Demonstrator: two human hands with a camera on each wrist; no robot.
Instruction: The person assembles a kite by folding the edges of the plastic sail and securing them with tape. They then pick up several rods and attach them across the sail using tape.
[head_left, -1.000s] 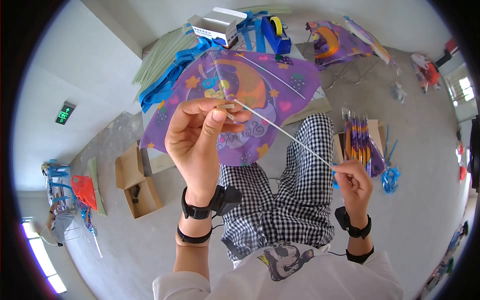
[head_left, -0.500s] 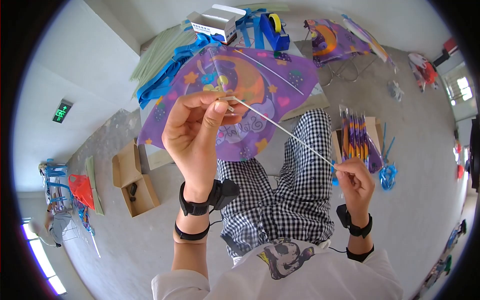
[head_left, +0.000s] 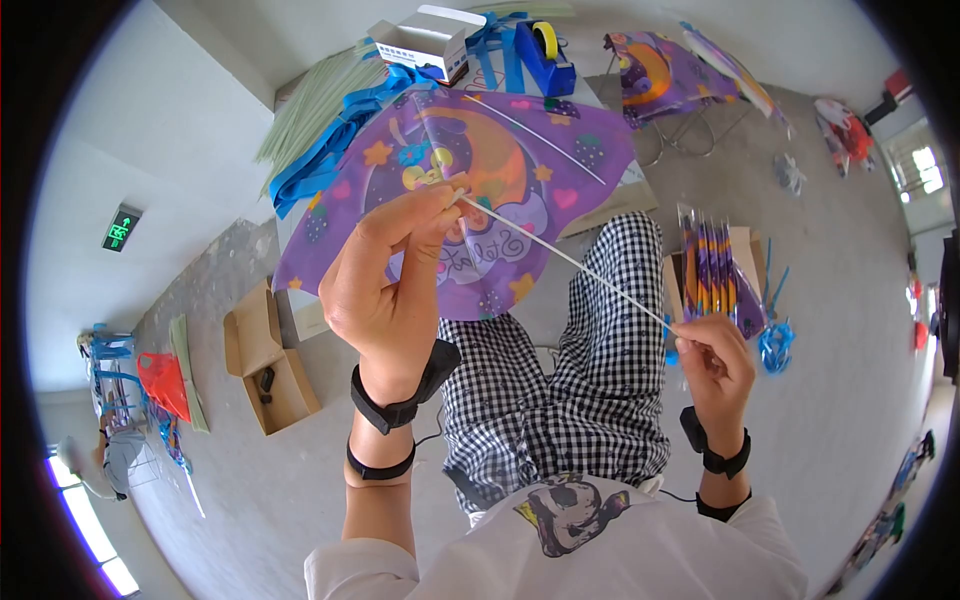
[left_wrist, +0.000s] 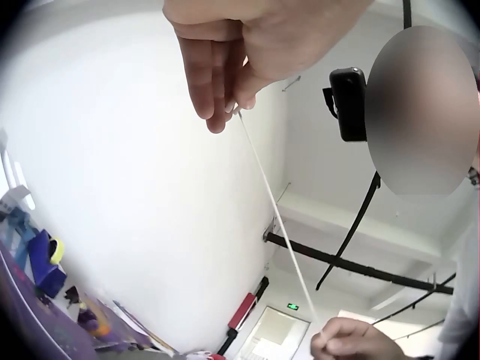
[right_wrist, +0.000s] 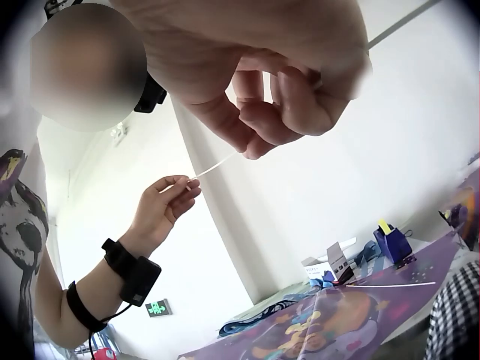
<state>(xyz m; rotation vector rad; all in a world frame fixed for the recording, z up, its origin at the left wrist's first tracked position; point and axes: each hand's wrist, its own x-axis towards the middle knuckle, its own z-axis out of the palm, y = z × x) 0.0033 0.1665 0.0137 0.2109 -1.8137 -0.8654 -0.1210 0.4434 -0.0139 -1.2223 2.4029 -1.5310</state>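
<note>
A thin white rod [head_left: 565, 252] slants across in front of me, above my lap. At its upper end, my left hand [head_left: 385, 265] pinches it between thumb and index finger; the fingertips cover most of the small pale piece there. The rod's lower end is between the thumb and curled fingers of my right hand [head_left: 718, 362]. Behind the left hand, a purple kite sail [head_left: 330, 235] with a moon and stars lies spread over the table and towards my knees. Another white rod [head_left: 535, 138] lies along its upper right part. In the left wrist view the held rod [left_wrist: 274, 206] looks straight.
Blue ribbon strips [head_left: 318, 160], a bundle of pale rods [head_left: 312, 120], an opened white box [head_left: 425, 45] and a blue tape dispenser [head_left: 545, 65] sit behind the sail. A cardboard box [head_left: 290, 395] is on the floor at left, packed kites [head_left: 710, 265] at right.
My left fingers have closed in over the small pale piece, which showed clearly before, and the hand has turned slightly. My right hand keeps its pinch, shifted a little to the right.
</note>
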